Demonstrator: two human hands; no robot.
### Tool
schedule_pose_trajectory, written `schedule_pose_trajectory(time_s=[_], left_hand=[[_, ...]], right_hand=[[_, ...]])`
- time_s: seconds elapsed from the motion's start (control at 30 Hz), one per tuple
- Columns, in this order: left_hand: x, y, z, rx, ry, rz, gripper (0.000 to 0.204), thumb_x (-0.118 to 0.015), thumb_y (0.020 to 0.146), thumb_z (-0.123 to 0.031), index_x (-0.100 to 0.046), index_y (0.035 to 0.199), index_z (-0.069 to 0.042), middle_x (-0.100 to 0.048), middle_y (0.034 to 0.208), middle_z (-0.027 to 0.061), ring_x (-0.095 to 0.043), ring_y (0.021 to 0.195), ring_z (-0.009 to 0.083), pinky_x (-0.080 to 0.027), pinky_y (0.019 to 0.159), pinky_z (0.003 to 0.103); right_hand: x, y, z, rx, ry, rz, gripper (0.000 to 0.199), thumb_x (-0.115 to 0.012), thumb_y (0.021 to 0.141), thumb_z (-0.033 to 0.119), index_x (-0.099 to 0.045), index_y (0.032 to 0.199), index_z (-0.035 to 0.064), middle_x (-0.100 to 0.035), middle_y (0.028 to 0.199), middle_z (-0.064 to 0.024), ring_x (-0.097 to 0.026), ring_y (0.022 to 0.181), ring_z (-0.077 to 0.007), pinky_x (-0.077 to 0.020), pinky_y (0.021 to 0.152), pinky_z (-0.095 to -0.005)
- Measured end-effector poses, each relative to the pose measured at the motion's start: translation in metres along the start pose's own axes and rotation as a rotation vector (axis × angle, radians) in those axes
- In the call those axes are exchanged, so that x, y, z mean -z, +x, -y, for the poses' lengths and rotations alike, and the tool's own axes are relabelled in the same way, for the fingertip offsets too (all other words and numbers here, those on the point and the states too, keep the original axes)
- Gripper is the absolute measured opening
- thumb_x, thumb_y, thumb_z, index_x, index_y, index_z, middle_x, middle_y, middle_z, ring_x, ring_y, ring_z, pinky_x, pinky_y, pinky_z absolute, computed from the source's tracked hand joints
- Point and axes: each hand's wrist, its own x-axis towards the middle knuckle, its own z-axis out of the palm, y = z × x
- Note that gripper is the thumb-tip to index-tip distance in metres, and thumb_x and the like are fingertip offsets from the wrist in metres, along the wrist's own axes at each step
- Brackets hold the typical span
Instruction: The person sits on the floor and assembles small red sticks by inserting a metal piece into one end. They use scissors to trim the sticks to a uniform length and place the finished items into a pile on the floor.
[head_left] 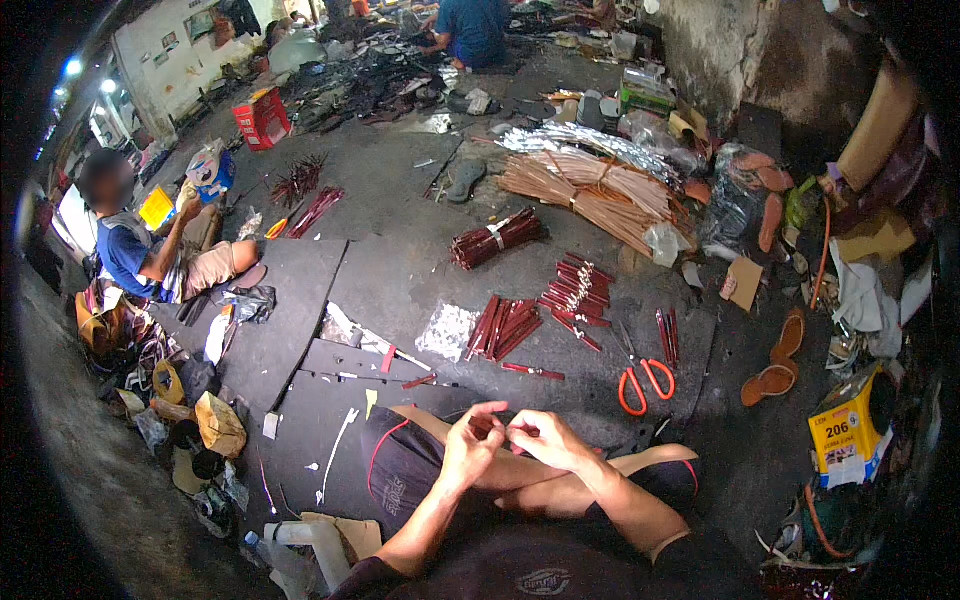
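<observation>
I sit cross-legged on a dark floor mat with both hands together above my lap. Between the fingers of my left hand (470,447) is a short dark red strap (482,427), partly hidden by them. My right hand (546,440) is closed in a pinch close beside it; what its fingertips hold is too small to make out. In front of my hands lie a pile of dark red straps (507,328) and more straps with metal buckles (580,288). A clear bag of small silvery pieces (448,332) is left of the pile. Orange-handled scissors (643,364) lie to the right.
A tied bundle of dark red straps (497,240) and long brown strips (590,200) lie farther off. Brown sandals (775,365) are at the right, near a yellow-labelled container (845,440). A seated co-worker (150,240) is at the left, among bags and scraps.
</observation>
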Motion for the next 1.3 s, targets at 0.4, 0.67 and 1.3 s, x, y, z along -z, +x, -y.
schedule_pose_trajectory(time_s=[0.4,0.67,1.3], left_hand=[[0.009,0.01,0.024,0.005,0.014,0.016,0.042,-0.066,0.088,-0.004,-0.052,0.128,-0.001,-0.063,0.088,0.002,-0.06,0.081,0.011,-0.05,0.078,0.026],[0.002,0.025,0.027,0.158,-0.426,-0.07,0.027,-0.065,0.092,-0.012,-0.061,0.115,0.002,-0.067,0.091,0.0044,-0.062,0.082,0.0105,-0.052,0.075,0.026],[0.049,0.028,-0.004,0.149,-0.367,0.045,0.024,-0.062,0.095,-0.01,-0.062,0.117,0.0,-0.065,0.104,0.0032,-0.064,0.088,0.0109,-0.055,0.079,0.022]], right_hand=[[-0.002,0.008,-0.008,-0.069,0.009,-0.047,0.012,-0.061,0.093,0.013,-0.061,0.092,0.0014,-0.065,0.079,-0.0033,-0.062,0.072,-0.0105,-0.0531,0.063,-0.0293],[-0.003,0.006,0.046,0.663,-0.84,-0.443,0.02,-0.067,0.086,0.011,-0.067,0.106,0.0075,-0.066,0.085,-0.0109,-0.066,0.079,-0.0292,-0.0542,0.07,-0.0368],[0.076,-0.022,0.071,0.004,0.315,-0.063,0.024,-0.058,0.097,0.012,-0.061,0.115,-0.0037,-0.066,0.103,-0.0109,-0.068,0.091,-0.0176,-0.0555,0.086,-0.0309]])
